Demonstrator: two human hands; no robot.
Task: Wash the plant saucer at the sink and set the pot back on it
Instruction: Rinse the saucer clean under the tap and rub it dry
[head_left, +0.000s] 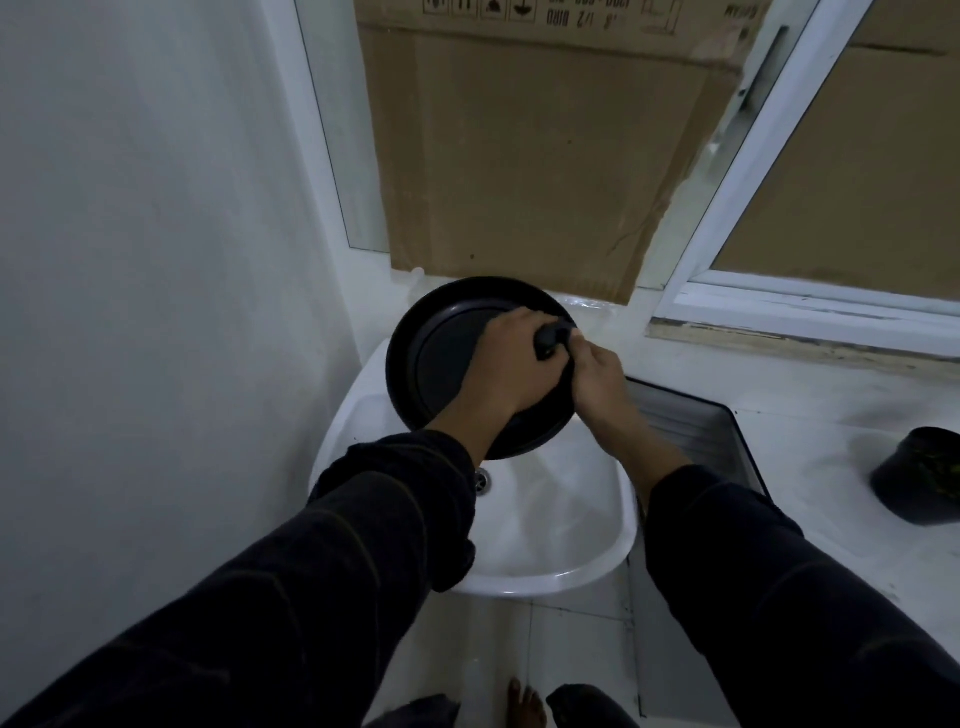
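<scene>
Over the sink (550, 566): saucer (441, 358), tilted, black.
Left hand (501, 364): fingers curled round a dark object at the saucer.
Right hand (597, 379): grip unclear, touching the saucer's rim.
Counter (810, 447): pot (919, 475), at right.

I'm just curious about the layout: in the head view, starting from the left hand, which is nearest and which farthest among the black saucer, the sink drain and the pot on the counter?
1. black saucer, under the left hand, above the basin.
2. sink drain, below, beside the left sleeve.
3. pot, far right on the counter.
</scene>
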